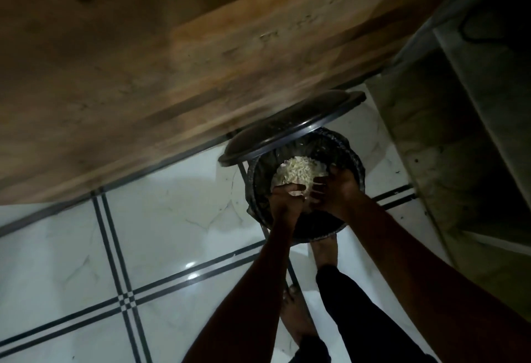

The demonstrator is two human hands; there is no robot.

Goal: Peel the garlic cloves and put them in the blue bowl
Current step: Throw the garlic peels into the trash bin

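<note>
Over white tiled floor (71,247), beside wooden cabinet (143,61): open bin (356,158).

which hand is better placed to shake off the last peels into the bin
Left, narrowly. The left hand holds a pale clump directly over the peel pile in the bin; the right hand sits nearer the rim, its contents unclear.

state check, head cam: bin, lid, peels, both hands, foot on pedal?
pedal bin: open, black liner inside
lid: raised, tilted back toward the wall
garlic peels: piled in the bin
left hand: over the bin, fingers curled, some peels at its fingertips
right hand: over the bin, fingers spread down
foot: at the bin's base; pedal hidden
</note>
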